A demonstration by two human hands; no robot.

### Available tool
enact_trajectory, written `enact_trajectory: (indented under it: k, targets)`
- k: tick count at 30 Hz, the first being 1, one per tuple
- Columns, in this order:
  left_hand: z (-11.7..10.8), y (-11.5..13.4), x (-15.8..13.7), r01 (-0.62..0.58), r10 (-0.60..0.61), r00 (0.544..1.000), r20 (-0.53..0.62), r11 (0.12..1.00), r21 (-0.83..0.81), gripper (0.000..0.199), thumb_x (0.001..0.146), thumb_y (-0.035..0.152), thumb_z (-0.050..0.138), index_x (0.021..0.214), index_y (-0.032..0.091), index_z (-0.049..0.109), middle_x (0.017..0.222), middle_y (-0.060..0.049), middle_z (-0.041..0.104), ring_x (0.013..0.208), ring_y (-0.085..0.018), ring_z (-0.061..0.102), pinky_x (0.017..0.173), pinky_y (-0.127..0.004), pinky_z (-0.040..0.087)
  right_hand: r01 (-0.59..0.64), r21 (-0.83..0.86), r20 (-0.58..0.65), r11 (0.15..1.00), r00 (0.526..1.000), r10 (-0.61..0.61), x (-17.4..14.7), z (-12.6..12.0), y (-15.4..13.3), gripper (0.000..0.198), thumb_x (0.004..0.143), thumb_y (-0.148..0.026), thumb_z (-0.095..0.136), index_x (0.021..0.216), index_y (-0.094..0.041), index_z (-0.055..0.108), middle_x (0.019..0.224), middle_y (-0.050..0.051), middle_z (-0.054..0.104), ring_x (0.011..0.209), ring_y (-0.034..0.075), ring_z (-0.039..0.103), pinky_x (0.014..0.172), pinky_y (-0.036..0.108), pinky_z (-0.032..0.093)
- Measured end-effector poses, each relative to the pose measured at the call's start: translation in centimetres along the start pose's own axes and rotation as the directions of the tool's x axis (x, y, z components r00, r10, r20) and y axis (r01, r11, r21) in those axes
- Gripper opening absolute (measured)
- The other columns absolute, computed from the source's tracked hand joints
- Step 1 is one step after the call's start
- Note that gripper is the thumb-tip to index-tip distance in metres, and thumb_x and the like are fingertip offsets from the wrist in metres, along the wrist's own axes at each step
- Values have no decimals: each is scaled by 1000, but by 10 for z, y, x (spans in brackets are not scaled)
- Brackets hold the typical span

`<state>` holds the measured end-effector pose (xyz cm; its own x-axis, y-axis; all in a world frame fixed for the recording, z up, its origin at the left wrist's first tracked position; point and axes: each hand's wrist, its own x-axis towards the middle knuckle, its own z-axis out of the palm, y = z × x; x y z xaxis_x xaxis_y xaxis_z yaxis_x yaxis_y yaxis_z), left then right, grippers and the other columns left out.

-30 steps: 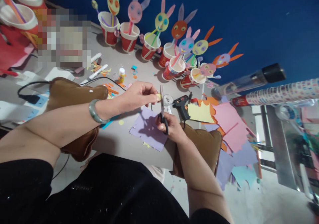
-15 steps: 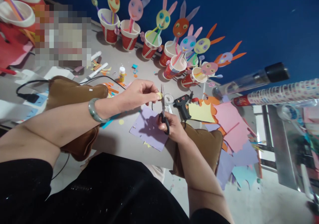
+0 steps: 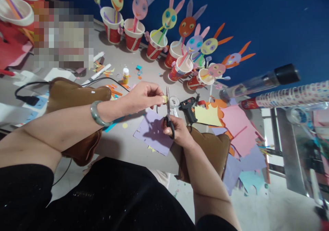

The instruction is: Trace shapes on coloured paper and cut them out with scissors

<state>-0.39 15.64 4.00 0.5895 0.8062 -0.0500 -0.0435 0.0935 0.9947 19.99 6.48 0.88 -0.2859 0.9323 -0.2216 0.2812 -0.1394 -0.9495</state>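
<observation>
Between the thumb and fingers of my left hand is a small piece of yellow paper. My right hand grips black-handled scissors, blades pointing away from me and right beside the yellow piece. Whether the blades touch the paper I cannot tell. Below both hands a sheet of purple paper lies on the table, with their shadow across it. A small yellow paper circle rests to its left. Just past the scissors are a roll of clear tape and a black glue gun.
Red paper cups with paper rabbit faces line the blue wall. Brown cushions lie at left and right. A glue bottle, markers and scraps lie at the back left. Coloured paper sheets and stacked cups are at right.
Both hands, the scissors and the yellow piece stay almost in the same place. The view has shifted very slightly.
</observation>
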Motion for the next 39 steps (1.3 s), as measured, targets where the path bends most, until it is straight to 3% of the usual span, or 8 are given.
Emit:
enact_trajectory:
  k: [19,35,39]
  targets:
    - [-2,-3,2,-17,17,1000,21,1000,-16,9,81,16,68,72,15,64,67,1,63,58,-6,56,54,-18,46,13,-9,-11,1000,1000,-13,-1,-1,1,70,61,-86,76,62,-21,50,57,-5,49,56,10,38,56,28,29]
    - [-2,1,1,-5,5,1000,-24,1000,-21,8,82,14,67,75,15,64,69,1,65,58,-5,56,56,-19,46,-1,38,-28,999,1000,3,0,-1,3,68,59,-81,81,59,-21,50,57,-4,51,55,10,39,56,28,29]
    - [-1,2,1,7,-7,1000,15,1000,-30,10,80,16,70,73,15,63,66,3,61,57,-5,54,55,-18,44,-14,31,-32,999,999,15,0,0,4,70,59,-85,78,61,-21,50,57,-4,51,56,11,39,56,28,30]
